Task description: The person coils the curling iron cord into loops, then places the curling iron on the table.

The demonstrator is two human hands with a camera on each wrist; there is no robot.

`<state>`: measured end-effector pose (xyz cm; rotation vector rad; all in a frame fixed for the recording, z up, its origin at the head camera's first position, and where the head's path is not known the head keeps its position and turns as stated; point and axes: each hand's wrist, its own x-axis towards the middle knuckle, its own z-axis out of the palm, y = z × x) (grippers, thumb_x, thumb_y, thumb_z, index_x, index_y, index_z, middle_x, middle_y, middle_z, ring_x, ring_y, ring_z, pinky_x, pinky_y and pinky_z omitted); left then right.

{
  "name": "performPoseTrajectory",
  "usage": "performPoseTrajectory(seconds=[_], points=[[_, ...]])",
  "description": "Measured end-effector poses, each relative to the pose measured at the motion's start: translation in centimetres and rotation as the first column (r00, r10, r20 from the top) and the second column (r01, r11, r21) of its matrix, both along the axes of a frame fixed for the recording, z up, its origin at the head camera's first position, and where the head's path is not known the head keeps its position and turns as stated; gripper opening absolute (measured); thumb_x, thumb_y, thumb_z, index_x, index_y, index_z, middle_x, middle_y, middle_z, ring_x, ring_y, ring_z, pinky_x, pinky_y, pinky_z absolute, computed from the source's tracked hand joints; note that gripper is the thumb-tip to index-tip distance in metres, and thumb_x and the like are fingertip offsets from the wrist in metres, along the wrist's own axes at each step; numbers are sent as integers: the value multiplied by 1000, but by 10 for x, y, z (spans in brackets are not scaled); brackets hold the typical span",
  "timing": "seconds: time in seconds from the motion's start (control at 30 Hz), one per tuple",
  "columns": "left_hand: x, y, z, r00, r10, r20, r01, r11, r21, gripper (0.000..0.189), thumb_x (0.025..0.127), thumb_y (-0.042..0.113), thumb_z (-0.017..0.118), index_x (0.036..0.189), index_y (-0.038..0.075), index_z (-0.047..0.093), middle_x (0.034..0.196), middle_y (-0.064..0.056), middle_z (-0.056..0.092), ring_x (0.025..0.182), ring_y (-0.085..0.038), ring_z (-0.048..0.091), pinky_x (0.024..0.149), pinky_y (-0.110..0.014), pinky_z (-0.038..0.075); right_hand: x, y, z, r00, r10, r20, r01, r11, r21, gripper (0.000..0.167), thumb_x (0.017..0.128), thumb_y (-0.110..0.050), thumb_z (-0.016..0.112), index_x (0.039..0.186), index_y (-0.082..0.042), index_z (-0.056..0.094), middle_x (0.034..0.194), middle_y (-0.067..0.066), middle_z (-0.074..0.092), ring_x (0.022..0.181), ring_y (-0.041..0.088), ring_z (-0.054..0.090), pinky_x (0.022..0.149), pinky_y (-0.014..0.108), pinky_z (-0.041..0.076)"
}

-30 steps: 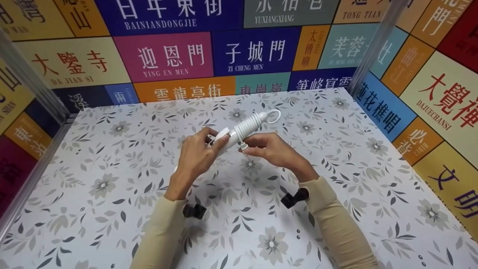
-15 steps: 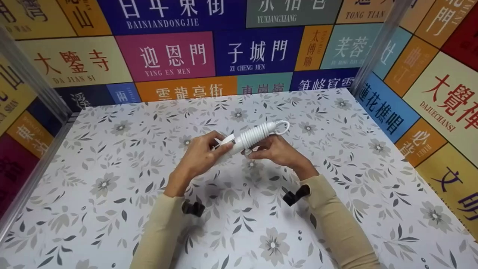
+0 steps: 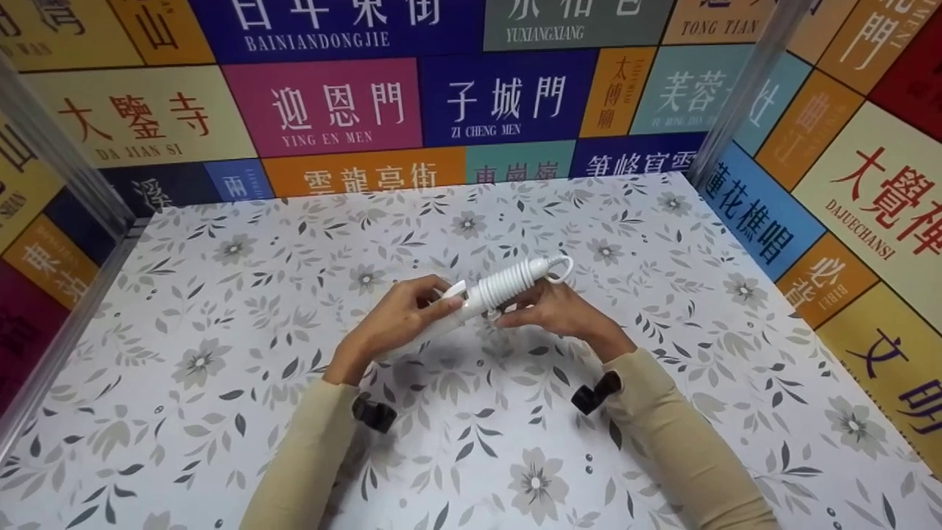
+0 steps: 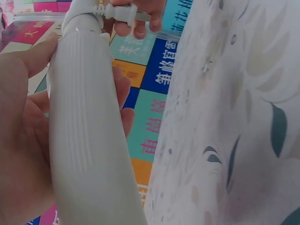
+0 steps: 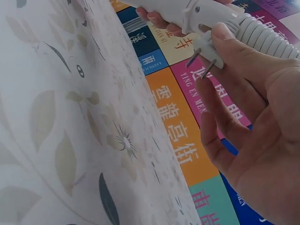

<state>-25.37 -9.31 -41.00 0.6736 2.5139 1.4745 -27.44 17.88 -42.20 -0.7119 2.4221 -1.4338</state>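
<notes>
A white hand-held appliance shaped like a hair iron [image 4: 84, 108] slants up to the right above the table, in the grip of my left hand [image 3: 405, 313]. In the left wrist view its long smooth body shows fine ridges, with the thumb on one side and fingertips on the other. White cord [image 3: 508, 287] is wound in tight coils around the far end, where a small loop sticks out. My right hand [image 3: 556, 309], below the coils, pinches the white plug [image 5: 208, 51] between thumb and fingers. Two metal prongs point out of the plug.
A table [image 3: 471, 456] with a white floral cover lies under both hands. Panels with colourful sign lettering [image 3: 324, 110] stand along its back and sides. Black devices [image 3: 375, 414] are strapped at both wrists.
Both hands and the appliance have moved slightly to the right and toward me. The appliance lies a little flatter. The left hand's hold and the right hand's pinch continue.
</notes>
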Motion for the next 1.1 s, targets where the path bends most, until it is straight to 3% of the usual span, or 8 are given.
performPoseTrajectory(seconds=[0.13, 0.27, 0.43, 0.57, 0.77, 0.93, 1.1], points=[[1, 1, -4, 1000, -6, -1, 6, 1000, -6, 29, 100, 40, 59, 112, 15, 68, 90, -4, 68, 77, -15, 58, 70, -30, 46, 0, 0, -5, 1000, -22, -7, 22, 1000, -10, 29, 80, -22, 84, 103, -7, 75, 98, 10, 76, 94, 22, 69, 81, 26, 52], [-2, 3, -7, 1000, -16, -17, 15, 999, -33, 28, 103, 37, 55, 113, 12, 65, 89, -6, 66, 75, -14, 56, 69, -30, 45, -1, -1, -10, 1000, 2, -1, -2, 998, -64, 23, 84, -16, 81, 101, -2, 76, 105, 14, 75, 100, 20, 68, 88, 31, 50], [-10, 2, -11, 998, -56, -6, 55, 995, -81, 29, 103, 37, 53, 116, 12, 62, 97, -8, 68, 81, -14, 58, 72, -30, 46, -1, -2, -14, 998, -62, 16, 62, 998, -8, 30, 82, -24, 83, 105, -6, 76, 107, 11, 76, 102, 25, 70, 89, 29, 49], [-14, 0, -13, 997, -82, 6, 82, 989, -120, 28, 103, 38, 54, 117, 16, 61, 104, -7, 69, 86, -15, 60, 76, -32, 48, -2, -2, -17, 997, -76, 33, 75, 997, 26, 41, 81, -28, 84, 115, -9, 70, 110, 11, 75, 105, 33, 70, 93, 36, 53], [-18, 0, -16, 999, -33, -3, 32, 988, -150, 29, 105, 38, 49, 118, 15, 60, 99, -7, 65, 84, -17, 56, 77, -33, 45, -2, -8, -22, 990, -123, 76, 121, 992, 29, 38, 83, -29, 81, 115, -10, 74, 113, 10, 76, 109, 26, 70, 100, 39, 51], [-24, 1, -20, 999, 21, -25, -26, 976, -214, 35, 106, 39, 46, 121, 9, 57, 95, -9, 64, 83, -19, 55, 78, -35, 44, 2, -19, -25, 970, -175, 166, 190, 979, -75, 33, 88, -17, 77, 118, -1, 72, 112, 15, 75, 98, 20, 74, 87, 28, 56], [-26, 2, -26, 1000, 20, -21, -25, 963, -270, 37, 106, 39, 46, 124, 8, 55, 101, -12, 66, 87, -22, 57, 83, -39, 46, 10, -30, -24, 942, -242, 231, 262, 963, -61, 25, 89, -17, 76, 108, -1, 75, 99, 13, 78, 80, 23, 75, 64, 30, 58]])
